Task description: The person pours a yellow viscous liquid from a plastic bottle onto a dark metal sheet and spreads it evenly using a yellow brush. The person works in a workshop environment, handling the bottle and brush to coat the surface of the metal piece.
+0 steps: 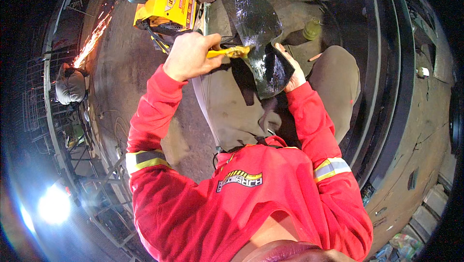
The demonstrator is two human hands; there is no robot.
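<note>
My left hand (189, 55) is closed around a yellow brush (227, 52), handle running 9 to 3 o'clock. Its bristles touch the black sheet (258, 35) at 3 o'clock; my right hand (292, 71) clasps the sheet's lower edge, over my lap.

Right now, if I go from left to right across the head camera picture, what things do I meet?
Sparks → left hand → yellow-handled brush → shiny black sheet → right hand → yellowish bottle
</note>
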